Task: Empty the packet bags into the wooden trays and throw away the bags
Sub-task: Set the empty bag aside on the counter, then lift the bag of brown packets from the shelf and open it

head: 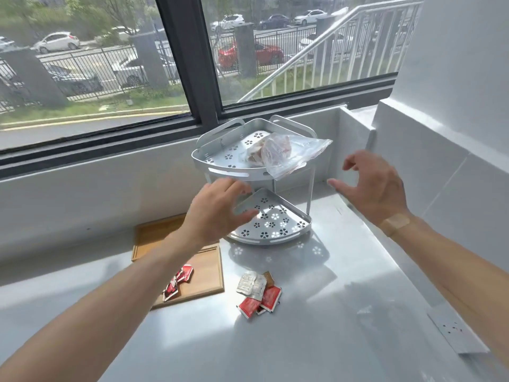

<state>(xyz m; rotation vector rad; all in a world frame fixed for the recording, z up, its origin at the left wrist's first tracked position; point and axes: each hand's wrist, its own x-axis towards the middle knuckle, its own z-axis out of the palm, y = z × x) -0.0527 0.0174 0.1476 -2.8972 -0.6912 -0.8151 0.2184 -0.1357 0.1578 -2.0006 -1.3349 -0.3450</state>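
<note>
A two-tier silver metal corner rack [254, 172] with flower-shaped cut-outs stands on the pale grey table [316, 326] below a dark-framed window [198, 64]. On its upper tier lies a clear plastic bag [289, 155] stuffed with reddish and white packets; the bag's open end hangs over the tier's right front edge. The lower tier [275, 221] holds nothing that can be made out.

The left hand [217, 213] reaches forward in front of the rack, between the two tiers, its fingers [242, 188] spread and loosely curled, holding nothing. The right hand [377, 188] hovers to the right of the rack, near the white wall, with its fingers [352, 162] open and bent in a claw, also holding nothing and apart from the bag. A tan adhesive plaster [395, 223] sits on the right wrist.

Left of the rack, a shallow light-brown wooden tray [203, 274] rests on the table, partly hidden by the left forearm. A few small red packets [177, 282] lie in it near its front right part. A second wooden tray [154, 232] sits just behind it, against the wall ledge. On the bare table, in front of the rack and right of the tray, lies a loose cluster of red, white and brown sauce packets [259, 293], some overlapping.
</note>
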